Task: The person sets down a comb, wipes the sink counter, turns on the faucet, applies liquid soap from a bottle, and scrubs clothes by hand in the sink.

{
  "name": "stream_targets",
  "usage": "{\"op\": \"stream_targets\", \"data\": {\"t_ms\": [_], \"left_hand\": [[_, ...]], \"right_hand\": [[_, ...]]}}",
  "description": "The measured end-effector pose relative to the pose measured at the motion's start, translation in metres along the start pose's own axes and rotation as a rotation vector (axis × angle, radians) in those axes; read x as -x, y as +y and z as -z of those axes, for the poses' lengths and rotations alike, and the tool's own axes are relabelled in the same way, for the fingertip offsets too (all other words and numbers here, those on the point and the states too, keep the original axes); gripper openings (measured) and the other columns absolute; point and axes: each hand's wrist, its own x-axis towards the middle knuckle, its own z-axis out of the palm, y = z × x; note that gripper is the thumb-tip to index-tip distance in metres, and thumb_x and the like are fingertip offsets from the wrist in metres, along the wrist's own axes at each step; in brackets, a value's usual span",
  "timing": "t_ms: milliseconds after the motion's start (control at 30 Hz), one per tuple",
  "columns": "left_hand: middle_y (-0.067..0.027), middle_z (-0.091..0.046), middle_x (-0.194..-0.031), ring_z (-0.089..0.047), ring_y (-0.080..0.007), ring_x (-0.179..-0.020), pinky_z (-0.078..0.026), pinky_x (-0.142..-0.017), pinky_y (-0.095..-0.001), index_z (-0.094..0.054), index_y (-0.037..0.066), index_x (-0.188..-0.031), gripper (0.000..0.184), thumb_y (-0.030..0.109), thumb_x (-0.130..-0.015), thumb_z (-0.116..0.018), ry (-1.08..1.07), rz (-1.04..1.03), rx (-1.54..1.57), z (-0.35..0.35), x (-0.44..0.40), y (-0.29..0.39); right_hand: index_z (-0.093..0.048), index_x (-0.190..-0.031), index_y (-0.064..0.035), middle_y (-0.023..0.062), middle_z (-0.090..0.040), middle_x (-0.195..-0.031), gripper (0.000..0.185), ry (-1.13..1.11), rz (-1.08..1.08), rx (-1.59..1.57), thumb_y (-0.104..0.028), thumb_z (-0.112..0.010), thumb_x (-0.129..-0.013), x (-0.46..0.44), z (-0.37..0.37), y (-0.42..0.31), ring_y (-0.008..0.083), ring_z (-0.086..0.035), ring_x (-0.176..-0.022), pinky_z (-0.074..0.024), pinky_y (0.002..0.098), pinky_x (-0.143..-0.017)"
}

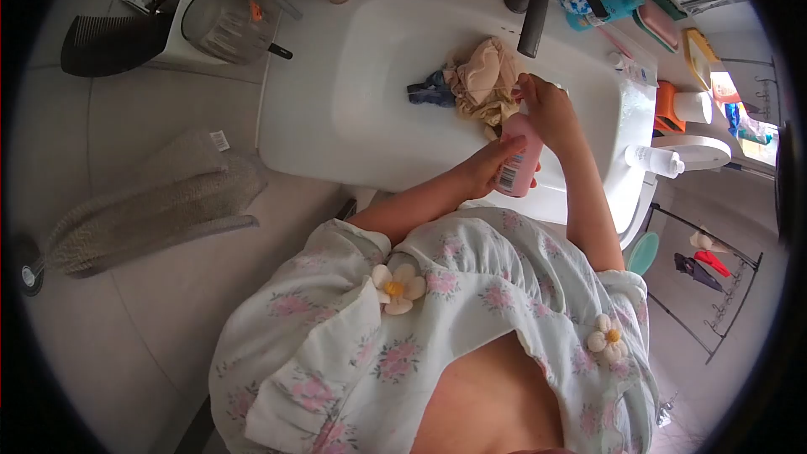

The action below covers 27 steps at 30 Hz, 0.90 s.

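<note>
My left hand (492, 164) is wrapped round a pink bottle (521, 155) with a barcode label, held over the front part of the white sink (370, 143). At the bottle's top, my right hand (545, 105) has its fingers closed; what they grip there is mostly hidden. Just behind the bottle, a bunched heap of beige and peach cloth (483, 76) lies in the basin. A dark blue cloth piece (430, 90) touches the heap's left side.
A black faucet (534, 17) reaches over the basin from behind. Several bottles line the back edge. On the right stand a white bottle (656, 161) and an orange holder (667, 108). At left are a black comb (109, 46) and a hanging towel (160, 210).
</note>
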Motion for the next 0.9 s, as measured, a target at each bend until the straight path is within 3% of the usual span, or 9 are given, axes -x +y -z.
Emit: {"op": "stream_targets", "data": {"t_ms": [100,133,267,367,467,533,767,833,900], "left_hand": [[-0.0100,-0.062,-0.096,-0.065,-0.0256,-0.080,-0.053,-0.073,-0.0380,-0.047,0.011,-0.119,0.062,0.057,-0.080,-0.060,0.001,-0.123,-0.062,0.003,-0.006,0.013],[-0.0103,-0.062,-0.097,-0.065,-0.0263,-0.081,-0.053,-0.073,-0.0383,-0.047,0.012,-0.120,0.063,0.058,-0.080,-0.060,0.002,-0.217,-0.109,0.003,-0.009,0.023],[-0.0121,-0.062,-0.100,-0.064,-0.0290,-0.088,-0.053,-0.075,-0.0393,-0.049,0.011,-0.120,0.064,0.061,-0.081,-0.056,-0.174,0.056,0.015,0.015,-0.016,0.024],[-0.0133,-0.061,-0.104,-0.064,-0.0301,-0.089,-0.052,-0.077,-0.0406,-0.048,0.010,-0.123,0.069,0.065,-0.081,-0.050,-0.328,0.264,0.002,0.017,-0.018,0.010],[-0.0122,-0.060,-0.109,-0.063,-0.0295,-0.091,-0.051,-0.080,-0.0417,-0.044,0.012,-0.129,0.074,0.068,-0.082,-0.045,-0.416,0.364,0.017,0.015,-0.023,0.002],[-0.0109,-0.060,-0.110,-0.063,-0.0283,-0.091,-0.051,-0.081,-0.0408,-0.043,0.015,-0.130,0.074,0.070,-0.081,-0.043,-0.224,0.283,0.144,0.014,-0.027,-0.006],[-0.0053,-0.063,-0.093,-0.065,-0.0231,-0.083,-0.042,-0.048,-0.0269,-0.054,0.017,-0.113,0.068,0.075,-0.079,-0.041,0.129,0.284,0.152,0.026,-0.038,-0.026],[-0.0058,-0.064,-0.090,-0.066,-0.0249,-0.077,-0.041,-0.045,-0.0277,-0.056,0.017,-0.111,0.067,0.074,-0.078,-0.043,0.272,0.357,0.236,0.021,-0.040,-0.030],[-0.0064,-0.064,-0.088,-0.065,-0.0264,-0.070,-0.039,-0.043,-0.0282,-0.057,0.016,-0.109,0.066,0.073,-0.078,-0.044,0.142,0.392,0.331,0.023,-0.047,-0.036]], "right_hand": [[-0.049,-0.122,-0.0042,0.0207,-0.065,-0.091,0.048,0.098,-0.081,-0.151,-0.043,-0.037,-0.097,0.011,-0.018,0.005,0.0314,-0.065,-0.082,-0.0494,0.0364,-0.071],[-0.044,-0.126,-0.0060,0.0162,-0.064,-0.090,0.050,0.012,-0.110,-0.327,-0.046,-0.040,-0.095,0.017,-0.017,0.006,0.0228,-0.064,-0.079,-0.0492,0.0304,-0.063],[-0.037,-0.132,-0.0076,0.0097,-0.061,-0.098,0.050,0.104,-0.175,-0.845,-0.039,-0.047,-0.095,0.041,-0.033,0.038,0.0158,-0.061,-0.079,-0.0500,0.0252,-0.064],[-0.030,-0.137,-0.0088,0.0075,-0.059,-0.089,0.053,0.262,0.138,-0.907,-0.032,-0.050,-0.094,0.038,-0.036,0.048,0.0158,-0.060,-0.076,-0.0505,0.0253,-0.068],[-0.028,-0.139,-0.0084,0.0081,-0.058,-0.084,0.050,0.386,-0.010,-0.926,-0.019,-0.047,-0.095,0.040,-0.024,0.048,0.0164,-0.060,-0.075,-0.0507,0.0267,-0.070],[-0.037,-0.133,-0.0055,0.0093,-0.059,-0.084,0.039,0.433,-0.022,-0.833,-0.009,-0.043,-0.094,0.035,-0.027,0.066,0.0164,-0.061,-0.075,-0.0505,0.0270,-0.069],[-0.052,-0.113,-0.0060,0.0108,-0.064,-0.079,0.026,0.494,-0.092,-0.776,-0.009,-0.039,-0.091,0.025,-0.019,0.074,0.0181,-0.064,-0.072,-0.0486,0.0294,-0.066],[-0.055,-0.110,-0.0048,0.0128,-0.064,-0.080,0.024,0.477,-0.099,-0.479,-0.015,-0.041,-0.093,0.024,-0.012,0.068,0.0228,-0.064,-0.071,-0.0489,0.0317,-0.067],[-0.056,-0.104,-0.0040,0.0153,-0.064,-0.080,0.024,0.469,-0.066,-0.237,-0.021,-0.042,-0.094,0.021,-0.002,0.061,0.0283,-0.064,-0.071,-0.0490,0.0356,-0.067]]}}
